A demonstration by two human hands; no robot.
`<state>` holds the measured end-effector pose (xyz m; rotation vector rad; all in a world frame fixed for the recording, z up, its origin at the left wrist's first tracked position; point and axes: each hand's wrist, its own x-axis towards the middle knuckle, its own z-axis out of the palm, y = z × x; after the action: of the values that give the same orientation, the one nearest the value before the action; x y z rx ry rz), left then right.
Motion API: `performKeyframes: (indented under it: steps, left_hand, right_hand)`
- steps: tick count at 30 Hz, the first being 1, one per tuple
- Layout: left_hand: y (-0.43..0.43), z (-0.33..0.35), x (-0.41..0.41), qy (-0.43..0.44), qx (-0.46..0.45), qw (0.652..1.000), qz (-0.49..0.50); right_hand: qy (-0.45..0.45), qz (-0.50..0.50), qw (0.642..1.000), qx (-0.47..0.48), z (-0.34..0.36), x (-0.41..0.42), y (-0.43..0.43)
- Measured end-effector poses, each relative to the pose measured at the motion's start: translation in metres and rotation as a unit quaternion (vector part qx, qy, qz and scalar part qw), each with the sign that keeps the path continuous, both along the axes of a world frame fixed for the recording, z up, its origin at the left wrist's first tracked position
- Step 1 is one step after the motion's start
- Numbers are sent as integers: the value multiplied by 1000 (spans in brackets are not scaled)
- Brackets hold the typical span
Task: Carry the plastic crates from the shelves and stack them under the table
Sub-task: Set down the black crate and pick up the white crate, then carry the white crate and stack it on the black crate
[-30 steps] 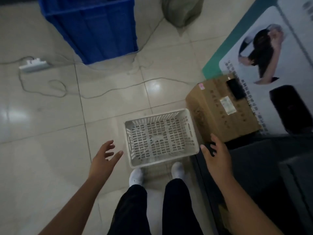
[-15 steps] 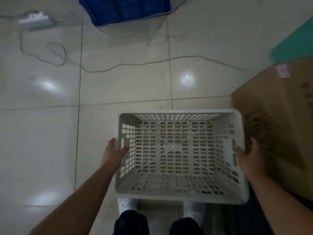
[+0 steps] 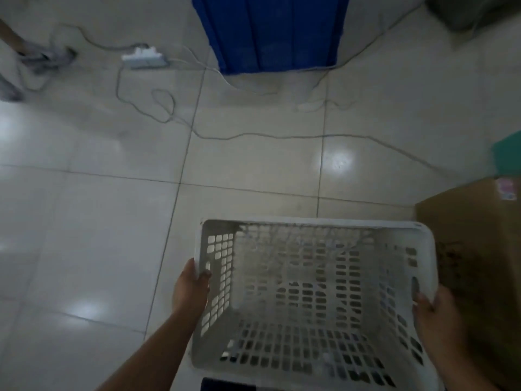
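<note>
A white perforated plastic crate [image 3: 310,280] fills the lower middle of the head view, empty and lifted off the tiled floor, tilted slightly. My left hand [image 3: 191,289] grips its left rim, thumb hooked over the edge. My right hand [image 3: 435,317] grips the right rim by the handle slot. A large blue plastic crate [image 3: 270,32] stands on the floor at the top centre, beyond the white one.
A brown cardboard box [image 3: 476,266] sits close on the right. A white power strip [image 3: 143,59] and loose cables [image 3: 253,135] lie across the floor ahead. Another person's foot [image 3: 42,56] shows at the upper left. A dark bag [image 3: 473,12] is at the top right.
Both hands went from open above the floor to gripping the white crate's sides. The crate has come up off the floor, and the view has swung left and forward.
</note>
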<state>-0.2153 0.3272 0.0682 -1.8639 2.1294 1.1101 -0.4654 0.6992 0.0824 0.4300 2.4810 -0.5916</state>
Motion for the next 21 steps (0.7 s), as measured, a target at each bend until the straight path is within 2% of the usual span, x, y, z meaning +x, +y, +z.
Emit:
performKeyframes:
  steps: [4,10,16,21]
  left_hand:
    - [-12,107,46,7,-21,997,68]
    - [-41,289,122,30,-75,986,143]
    - [-60,441,213,110,-139,960,218]
    - [-65,533,320,163,-163,926,298]
  right_hand:
    - [23,23,999,-41,82,-2,-35]
    - [55,175,975,-128,239,10,-111]
    - [122,307,929,-170,398,54,-193]
    - [143,403,880,-205,512,126,-261]
